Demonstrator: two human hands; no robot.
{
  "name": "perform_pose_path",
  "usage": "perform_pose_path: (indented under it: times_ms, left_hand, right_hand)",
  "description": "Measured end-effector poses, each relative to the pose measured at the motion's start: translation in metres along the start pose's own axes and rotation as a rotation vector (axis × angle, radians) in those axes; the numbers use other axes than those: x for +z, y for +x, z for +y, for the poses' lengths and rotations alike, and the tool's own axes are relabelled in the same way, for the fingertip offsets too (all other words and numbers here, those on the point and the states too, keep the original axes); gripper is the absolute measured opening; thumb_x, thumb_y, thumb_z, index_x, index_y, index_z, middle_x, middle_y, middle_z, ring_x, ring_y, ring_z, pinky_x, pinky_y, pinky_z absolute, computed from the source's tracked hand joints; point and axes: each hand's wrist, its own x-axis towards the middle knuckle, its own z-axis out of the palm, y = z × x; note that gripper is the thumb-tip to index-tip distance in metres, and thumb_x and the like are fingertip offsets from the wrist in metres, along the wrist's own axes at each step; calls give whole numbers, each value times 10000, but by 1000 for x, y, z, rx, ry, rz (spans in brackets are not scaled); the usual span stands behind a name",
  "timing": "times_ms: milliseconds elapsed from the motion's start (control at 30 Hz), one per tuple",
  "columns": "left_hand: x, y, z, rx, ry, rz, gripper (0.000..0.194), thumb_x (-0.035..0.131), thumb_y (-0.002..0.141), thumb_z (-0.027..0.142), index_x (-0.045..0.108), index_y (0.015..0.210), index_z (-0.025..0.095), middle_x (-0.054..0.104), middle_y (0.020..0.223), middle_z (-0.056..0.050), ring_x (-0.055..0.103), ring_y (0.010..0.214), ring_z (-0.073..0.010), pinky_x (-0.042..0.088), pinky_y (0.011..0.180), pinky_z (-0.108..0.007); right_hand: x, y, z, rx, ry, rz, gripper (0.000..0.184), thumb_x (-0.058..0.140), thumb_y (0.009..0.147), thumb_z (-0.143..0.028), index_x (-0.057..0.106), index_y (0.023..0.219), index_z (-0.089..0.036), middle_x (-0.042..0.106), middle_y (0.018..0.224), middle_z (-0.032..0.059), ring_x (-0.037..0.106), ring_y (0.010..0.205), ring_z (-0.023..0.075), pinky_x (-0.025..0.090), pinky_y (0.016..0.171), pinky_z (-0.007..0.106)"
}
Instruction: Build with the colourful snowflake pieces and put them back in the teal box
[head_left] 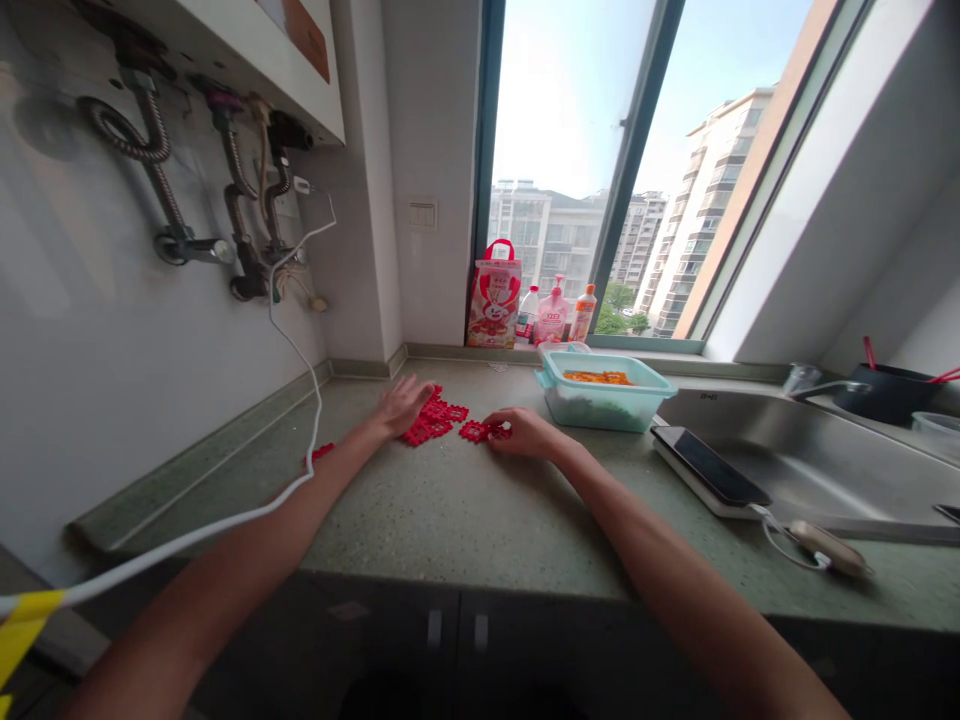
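A pile of flat red openwork plastic pieces (427,428) lies on the green-grey countertop (420,510). At the pile's left edge is my left hand (405,405), its fingers spread and the thumb side against the pieces. Just right of the pile, my right hand (519,432) is closed with fingertips on a red openwork plastic piece (472,431), low over the counter; the fingers partly hide it. Another red piece (321,453) lies apart at the left, partly behind my left forearm.
A light-blue tub (600,412) with orange and green pieces stands at right. Beyond it are a steel sink (810,470) and a phone (709,465) on its near edge. A white cable (296,340) crosses my left forearm. Bottles (553,316) and a pink bag (493,305) line the sill.
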Motion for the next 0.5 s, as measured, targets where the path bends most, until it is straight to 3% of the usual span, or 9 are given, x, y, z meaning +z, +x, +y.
perform_pose_path:
  times_ms: [67,133,200,267,367,433,500]
  left_hand:
    - [-18,-1,-1,-13,81,83,714,183,1030,674,602,1457,283,488,1577,-137,390,1484,-358,276,1212,-539]
    - [-41,-3,-8,-56,221,78,689,317,985,725,709,1305,258,627,1421,-159,542,1345,-365,380,1150,-499]
    - [-66,-8,-23,-201,353,-66,681,525,861,790,780,1096,204,730,1198,-190,654,1168,-389,479,1043,-480]
    - [-88,-17,-43,-384,375,-308,679,733,670,796,782,904,160,761,1009,-195,713,990,-399,556,906,-465]
    - [-109,-30,-72,-608,183,-578,656,929,406,655,734,783,155,762,916,-157,731,742,-346,602,699,-438]
    - [-111,-35,-84,-625,82,-657,617,970,335,549,712,736,158,761,890,-143,723,666,-326,601,620,-425]
    - [-108,-37,-86,-519,69,-617,581,979,313,499,692,689,161,749,799,-132,716,616,-330,589,560,-418]
  right_hand:
    - [1,1,0,-31,-34,139,330,728,816,-198,775,1140,-229,764,1135,82,705,1034,242,517,966,335]
    - [4,5,-5,-59,-32,301,368,704,846,-202,743,1211,-228,710,1283,106,658,1173,261,487,1058,374]
    - [8,9,-9,-87,-18,389,392,690,873,-218,710,1264,-229,678,1341,112,628,1225,263,479,1087,394]
    - [12,14,-12,-118,-14,395,395,693,872,-212,701,1266,-226,693,1310,110,636,1198,262,502,1060,398]
    - [16,16,-13,-126,-11,395,403,692,835,-154,707,1233,-219,716,1259,109,658,1137,261,528,1014,398]
    - [14,14,-13,-108,5,409,418,696,815,-139,704,1227,-212,715,1258,113,658,1135,260,522,1014,394]
    - [10,11,-16,-94,21,359,403,712,811,-161,707,1211,-209,720,1233,111,667,1107,249,517,999,373]
